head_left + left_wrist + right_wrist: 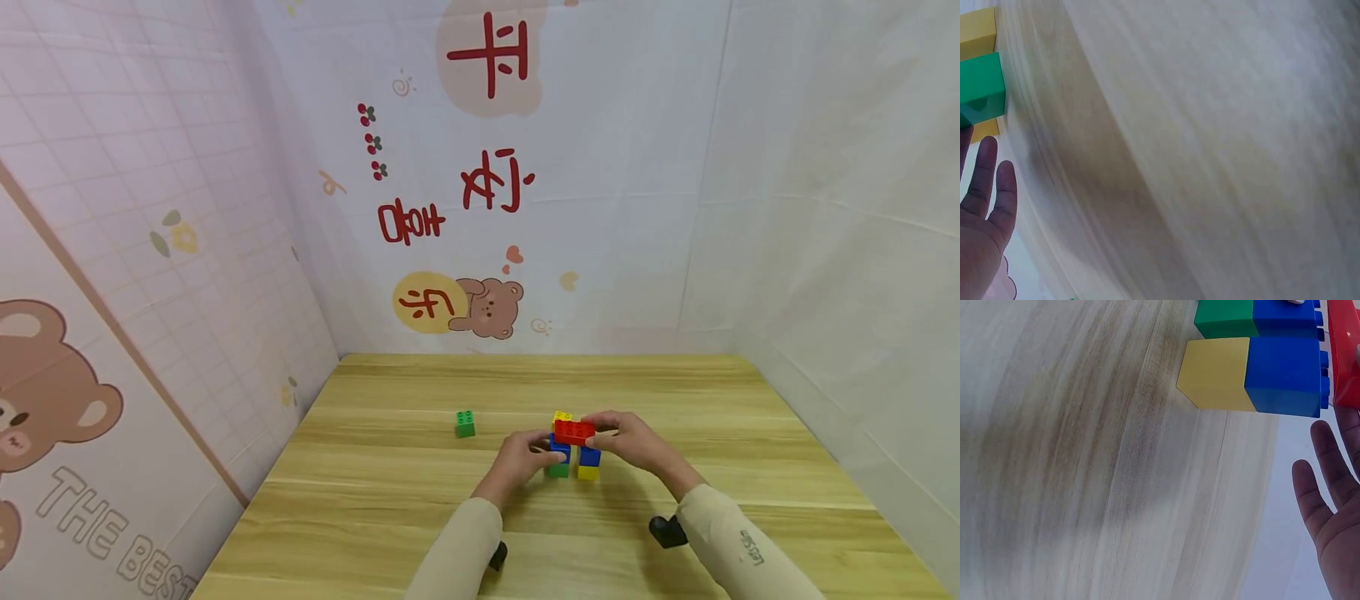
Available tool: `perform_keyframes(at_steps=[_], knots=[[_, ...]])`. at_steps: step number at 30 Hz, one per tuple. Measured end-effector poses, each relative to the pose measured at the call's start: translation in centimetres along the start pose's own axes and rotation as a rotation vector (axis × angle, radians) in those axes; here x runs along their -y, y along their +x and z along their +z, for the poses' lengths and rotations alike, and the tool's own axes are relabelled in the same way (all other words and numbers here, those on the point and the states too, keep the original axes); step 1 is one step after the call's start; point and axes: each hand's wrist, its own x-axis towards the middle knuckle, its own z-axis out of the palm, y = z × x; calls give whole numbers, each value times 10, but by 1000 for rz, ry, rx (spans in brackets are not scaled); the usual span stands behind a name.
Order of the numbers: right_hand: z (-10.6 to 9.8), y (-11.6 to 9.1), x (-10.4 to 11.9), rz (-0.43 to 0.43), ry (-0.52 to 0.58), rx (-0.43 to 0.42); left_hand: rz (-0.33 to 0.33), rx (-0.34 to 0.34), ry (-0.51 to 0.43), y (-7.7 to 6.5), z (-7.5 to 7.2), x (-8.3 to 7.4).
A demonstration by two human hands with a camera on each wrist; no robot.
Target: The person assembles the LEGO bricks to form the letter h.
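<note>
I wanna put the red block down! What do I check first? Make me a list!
1. Right hand holds the red brick: ok.
2. Left hand grips the left blue brick: ok.
3. Both bottom bricks, green and yellow, stand on the table: ok.
4. Red brick sits down on the right blue brick: not ok, a gap shows.
5. Red brick's holes match the studs: cannot tell.

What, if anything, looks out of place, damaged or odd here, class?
The lettering and bear on the back wall lie sideways, tops to the right, where upright print would be expected. One green brick sits apart from the stacks; no spill or damage shows.
</note>
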Motion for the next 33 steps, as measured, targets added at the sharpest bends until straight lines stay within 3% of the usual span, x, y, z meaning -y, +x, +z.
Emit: perform_keyframes(at_steps=[10,19,33], knots=[[1,-1,0,17,-6,1,18,27,93,-5,-2,-1],[3,1,1,20,-20,2,-18,24,55,-2,-14,-6],[3,4,-2,7,-3,21,89,50,12,1,-16,-18]])
